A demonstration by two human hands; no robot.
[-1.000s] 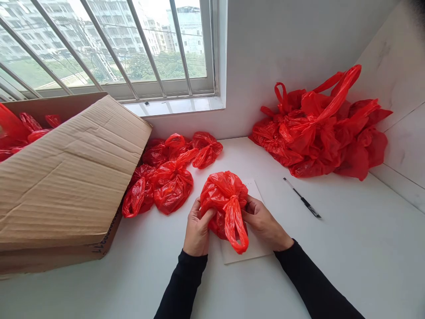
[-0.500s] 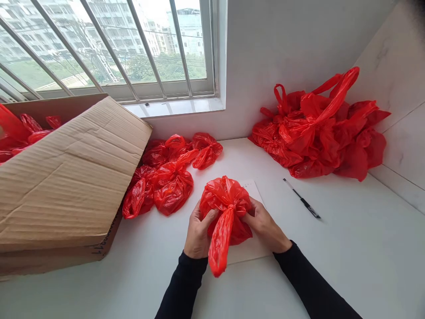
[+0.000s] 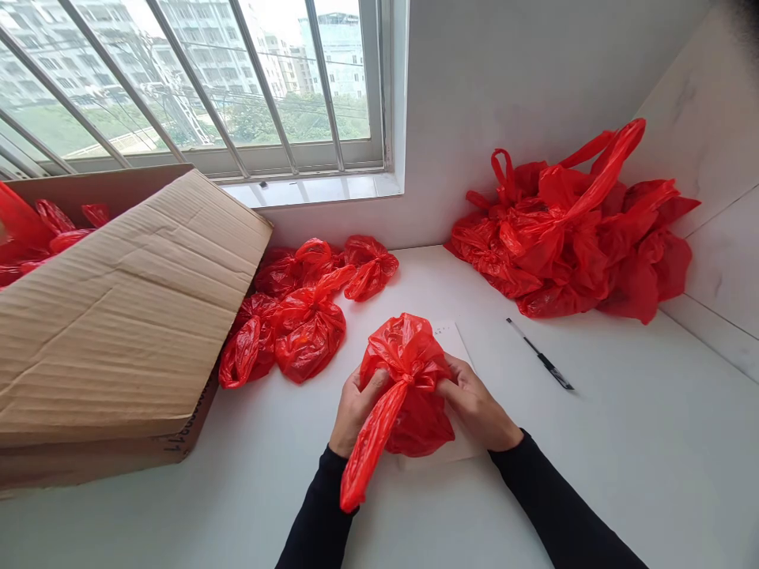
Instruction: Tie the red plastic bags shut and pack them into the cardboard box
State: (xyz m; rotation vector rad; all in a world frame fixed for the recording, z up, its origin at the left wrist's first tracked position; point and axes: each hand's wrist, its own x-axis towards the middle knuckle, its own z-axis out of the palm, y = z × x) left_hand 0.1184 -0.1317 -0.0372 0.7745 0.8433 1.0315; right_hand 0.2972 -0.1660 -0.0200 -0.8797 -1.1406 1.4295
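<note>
Both hands pinch the neck of one red bag, centre of the table; its tail has been drawn out to the left.

Left: tilted box (image 3: 118, 316), matte corrugated card, more red film showing behind it. Beside it lie tied bags (image 3: 296, 316), small, rounded, glossy and creased. Left hand (image 3: 351, 411) is curled, its fingers pinching the gathered neck of the bag (image 3: 406, 348), thin crinkled film puffed above the knot. The tail (image 3: 364, 458), which hung front-centre a second ago, now stretches longer and slants down over the left wrist. The neck looks cinched tighter, so the knot appears pulled closed. Right hand (image 3: 477, 405) pinches the other side of the neck. The bag sits over a white paper (image 3: 449, 336). Right of that: a slim black pen (image 3: 539, 354), then loose bags (image 3: 569, 229), limp with long handles, on the smooth white table (image 3: 593, 458).
</note>
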